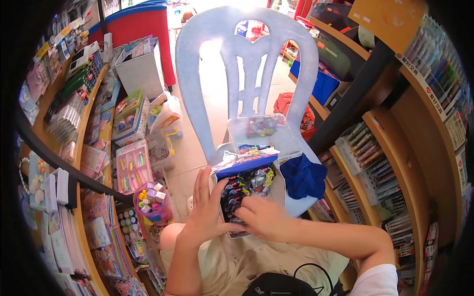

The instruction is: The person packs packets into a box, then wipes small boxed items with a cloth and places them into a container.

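Note:
An open box (pixel 280 190) with a blue-lined lid rests at the lap, in front of a pale blue plastic chair (pixel 188 74). Dark packets (pixel 233 195) with red and silver print fill it. My left hand (pixel 206 212) lies along the box's left side, thumb and fingers spread around its edge. Over the packets, my right hand (pixel 261 216) has its fingers curled down into the box; what they hold, if anything, is hidden. A clear plastic container (pixel 266 129) with small colourful items stands on the chair seat behind the box, and a dark blue cloth (pixel 303 180) lies to its right.
Shelves of stationery (pixel 94 108) rise on the left, and pen shelves (pixel 368 148) curve along the right. A pink basket (pixel 154 213) of small colourful items stands left of the knee. Behind it are a pink set (pixel 133 167) and a white box (pixel 140 69).

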`<action>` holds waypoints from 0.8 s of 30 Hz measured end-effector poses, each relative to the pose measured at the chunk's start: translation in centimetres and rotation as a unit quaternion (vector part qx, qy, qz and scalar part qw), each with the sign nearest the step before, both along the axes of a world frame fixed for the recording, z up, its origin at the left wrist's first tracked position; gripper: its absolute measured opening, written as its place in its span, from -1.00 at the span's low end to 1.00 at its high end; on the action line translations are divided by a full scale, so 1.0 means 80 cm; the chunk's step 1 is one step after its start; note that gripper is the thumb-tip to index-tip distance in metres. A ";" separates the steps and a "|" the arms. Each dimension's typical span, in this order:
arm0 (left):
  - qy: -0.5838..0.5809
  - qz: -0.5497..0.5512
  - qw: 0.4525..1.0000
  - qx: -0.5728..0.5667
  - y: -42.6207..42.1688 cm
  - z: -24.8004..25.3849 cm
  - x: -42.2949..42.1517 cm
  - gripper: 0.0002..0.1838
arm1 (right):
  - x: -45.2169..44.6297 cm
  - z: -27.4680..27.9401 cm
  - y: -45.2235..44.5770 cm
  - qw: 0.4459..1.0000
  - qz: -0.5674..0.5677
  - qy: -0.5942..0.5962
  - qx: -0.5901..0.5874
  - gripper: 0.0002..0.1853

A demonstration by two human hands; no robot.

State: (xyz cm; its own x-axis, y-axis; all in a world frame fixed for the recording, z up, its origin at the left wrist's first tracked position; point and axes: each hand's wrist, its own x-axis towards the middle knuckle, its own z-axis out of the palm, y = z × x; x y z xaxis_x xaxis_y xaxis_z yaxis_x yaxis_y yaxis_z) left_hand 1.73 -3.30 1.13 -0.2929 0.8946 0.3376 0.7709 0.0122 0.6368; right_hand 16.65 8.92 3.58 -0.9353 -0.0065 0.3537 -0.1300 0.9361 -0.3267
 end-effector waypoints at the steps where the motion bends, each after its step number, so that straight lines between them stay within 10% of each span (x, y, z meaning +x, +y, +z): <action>1: -0.002 0.000 1.000 0.001 0.000 0.000 -0.001 0.05 | -0.002 0.019 0.010 0.999 0.018 -0.003 -0.037 -0.72; 5: 0.010 0.012 1.000 -0.014 0.001 -0.004 -0.001 0.01 | -0.012 0.052 0.074 0.957 -0.078 -0.022 -0.278 -0.79; 10: -0.007 0.010 1.000 -0.012 0.002 -0.001 0.000 -0.02 | -0.061 -0.002 0.215 0.929 -0.288 0.003 -0.232 -0.80; 19: 0.005 0.030 0.999 -0.042 0.008 0.002 0.005 0.08 | -0.139 -0.152 0.289 0.915 -0.195 -0.354 -0.009 -0.33; 24: 0.013 0.052 0.998 -0.023 0.014 -0.005 0.014 0.09 | -0.139 -0.174 0.297 0.901 -0.160 -0.397 0.075 -0.53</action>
State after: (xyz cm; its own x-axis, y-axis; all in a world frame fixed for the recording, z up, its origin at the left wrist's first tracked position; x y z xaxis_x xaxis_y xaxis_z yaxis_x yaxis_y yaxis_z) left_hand 2.86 -2.21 0.74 -0.3772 0.8740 0.3062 0.7799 0.1216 0.6139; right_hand 5.54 32.66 -10.31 -0.8558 0.3165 -0.4092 0.3732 0.9255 -0.0646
